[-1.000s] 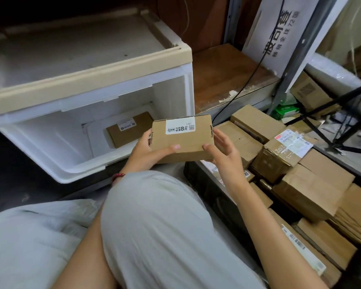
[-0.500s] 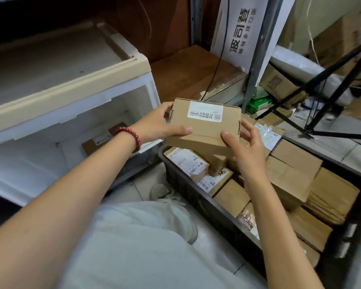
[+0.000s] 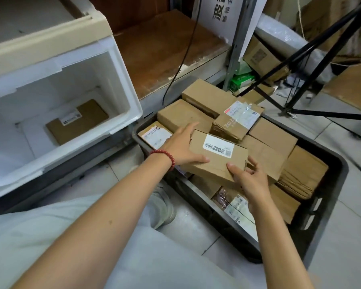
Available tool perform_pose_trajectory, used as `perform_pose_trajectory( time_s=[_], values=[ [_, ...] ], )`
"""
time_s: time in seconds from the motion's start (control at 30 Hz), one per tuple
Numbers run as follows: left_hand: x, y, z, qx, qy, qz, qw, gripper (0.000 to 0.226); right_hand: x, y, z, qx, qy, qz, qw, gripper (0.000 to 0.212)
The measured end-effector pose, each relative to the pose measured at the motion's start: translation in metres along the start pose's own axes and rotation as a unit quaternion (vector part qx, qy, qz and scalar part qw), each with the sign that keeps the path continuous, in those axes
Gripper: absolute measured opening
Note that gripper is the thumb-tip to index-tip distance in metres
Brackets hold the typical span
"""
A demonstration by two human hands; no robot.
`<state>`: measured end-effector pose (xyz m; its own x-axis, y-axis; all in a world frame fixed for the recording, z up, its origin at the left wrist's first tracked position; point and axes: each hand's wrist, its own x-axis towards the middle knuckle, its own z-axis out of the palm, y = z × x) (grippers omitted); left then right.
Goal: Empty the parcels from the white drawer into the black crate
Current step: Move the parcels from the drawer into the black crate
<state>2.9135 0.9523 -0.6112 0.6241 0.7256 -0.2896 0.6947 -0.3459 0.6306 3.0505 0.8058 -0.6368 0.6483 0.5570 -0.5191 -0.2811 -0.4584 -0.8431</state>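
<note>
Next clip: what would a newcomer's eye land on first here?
The left hand and right hand hold a labelled parcel low over the black crate, already heaped with brown parcels. To the left, the open white drawer holds a lone parcel on its floor.

We held a brown cardboard parcel with a white label (image 3: 215,161) between our left hand (image 3: 181,147) and right hand (image 3: 250,178), atop other brown parcels (image 3: 181,115) filling the black plastic crate (image 3: 329,215). One flat brown cardboard parcel (image 3: 77,122) lay in the open white plastic drawer (image 3: 121,84) beside it.
</note>
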Motion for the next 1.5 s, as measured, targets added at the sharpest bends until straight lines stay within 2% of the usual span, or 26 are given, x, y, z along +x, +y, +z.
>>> perform_pose_trajectory(
  time_s=[0.2, 0.33, 0.47, 0.7, 0.9, 1.0, 1.2, 1.37, 1.5],
  values=[
    [-0.001, -0.006, 0.039, 0.015, -0.032, -0.024, 0.999, 0.108, 0.006, 0.017, 0.001, -0.011, -0.008, 0.072, 0.997, 0.077],
    [-0.001, -0.011, 0.055, 0.032, -0.045, -0.034, 0.998, 0.105, 0.014, 0.030, 0.003, -0.038, 0.013, 0.106, 0.994, 0.087],
    [-0.001, -0.020, 0.058, 0.050, -0.067, -0.035, 0.996, 0.101, 0.020, 0.044, 0.011, -0.068, 0.011, 0.140, 0.988, 0.080],
    [0.003, -0.025, 0.059, 0.097, -0.072, -0.024, 0.992, 0.092, 0.024, 0.054, 0.020, -0.083, -0.006, 0.151, 0.985, 0.080],
    [0.007, -0.028, 0.059, 0.112, -0.068, -0.020, 0.991, 0.090, 0.026, 0.056, 0.015, -0.055, 0.006, 0.152, 0.987, 0.064],
    [0.007, -0.028, 0.057, 0.135, -0.065, -0.028, 0.988, 0.088, 0.029, 0.060, 0.015, -0.043, 0.022, 0.153, 0.987, 0.065],
    [0.005, -0.026, 0.057, 0.322, -0.027, 0.020, 0.946, 0.074, 0.035, 0.073, 0.020, -0.066, 0.035, 0.150, 0.986, 0.056],
    [0.008, -0.023, 0.059, 0.397, -0.021, 0.034, 0.917, 0.066, 0.045, 0.081, 0.023, -0.127, 0.028, 0.129, 0.983, 0.065],
    [0.008, -0.018, 0.059, 0.433, -0.021, 0.035, 0.900, 0.063, 0.045, 0.083, 0.023, -0.134, 0.053, 0.123, 0.982, 0.058]
  ],
)
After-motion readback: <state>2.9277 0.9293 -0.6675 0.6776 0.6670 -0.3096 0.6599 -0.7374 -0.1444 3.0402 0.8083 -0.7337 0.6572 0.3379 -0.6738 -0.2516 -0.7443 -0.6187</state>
